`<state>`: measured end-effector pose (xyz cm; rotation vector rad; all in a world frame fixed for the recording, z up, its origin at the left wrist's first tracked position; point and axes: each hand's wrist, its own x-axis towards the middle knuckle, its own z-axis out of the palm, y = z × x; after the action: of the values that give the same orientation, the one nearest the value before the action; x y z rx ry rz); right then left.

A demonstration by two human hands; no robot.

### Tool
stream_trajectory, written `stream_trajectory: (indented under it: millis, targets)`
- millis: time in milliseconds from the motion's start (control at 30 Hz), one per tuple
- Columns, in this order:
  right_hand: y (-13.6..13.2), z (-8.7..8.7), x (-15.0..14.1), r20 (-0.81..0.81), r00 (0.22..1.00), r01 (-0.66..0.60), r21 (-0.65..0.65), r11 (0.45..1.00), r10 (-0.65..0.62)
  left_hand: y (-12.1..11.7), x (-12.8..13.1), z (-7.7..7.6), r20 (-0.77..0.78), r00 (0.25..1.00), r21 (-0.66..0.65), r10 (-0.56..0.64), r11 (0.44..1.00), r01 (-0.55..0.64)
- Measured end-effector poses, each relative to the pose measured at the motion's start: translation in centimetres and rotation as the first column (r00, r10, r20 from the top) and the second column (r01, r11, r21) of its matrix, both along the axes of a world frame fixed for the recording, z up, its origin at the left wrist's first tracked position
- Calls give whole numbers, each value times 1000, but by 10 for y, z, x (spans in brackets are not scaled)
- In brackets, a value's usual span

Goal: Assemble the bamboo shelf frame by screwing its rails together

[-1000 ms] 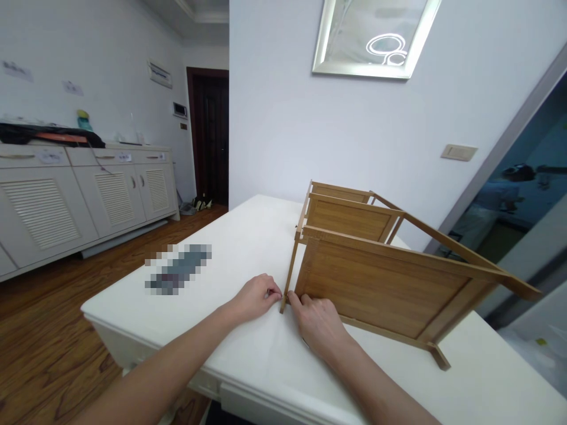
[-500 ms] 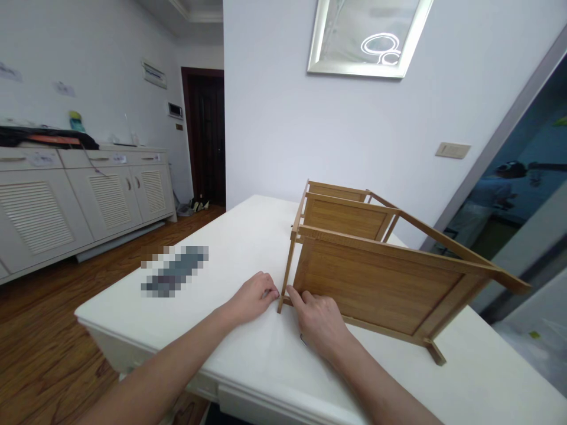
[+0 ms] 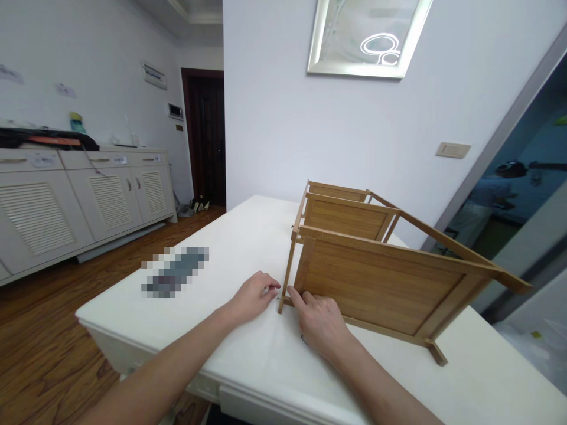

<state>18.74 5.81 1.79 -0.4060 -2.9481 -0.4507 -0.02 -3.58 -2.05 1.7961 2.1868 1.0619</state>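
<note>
A brown wooden shelf unit with panelled boards lies on its side on the white table. My right hand grips its near left corner, the index finger against the slim leg and the other fingers curled at the board's lower edge. Just left of that leg's end is my left hand, thumb and index finger slightly apart. A tiny screw-like piece sticks out from the leg beneath those fingertips. It is too small to make out well.
A pixelated dark object lies on the table's left side. Behind stands a white cabinet with louvred doors. The wall rises behind the table. A person appears beyond the doorway at right.
The view has shifted slightly. My left thumb and index finger, pinched together beside the leg before, have parted a little. My right hand stays at the shelf unit's corner.
</note>
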Motion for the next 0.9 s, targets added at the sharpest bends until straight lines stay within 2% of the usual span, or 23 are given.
stream_trajectory:
  millis: [100,233,667,900]
  targets:
    - [0,1,0,9,1000,0,-6,1000,0,0,2,0,-64,997,4,-47,999,48]
    - [-2,1,1,7,1000,3,-5,1000,-3,0,4,-2,-70,995,0,-66,998,66]
    - [-4,1,-1,30,999,27,20,999,-28,1,3,-4,-60,998,-4,-6,1000,6]
    - [-8,-4,-5,67,994,84,59,995,-88,-1,7,-1,-87,995,-23,-50,999,48]
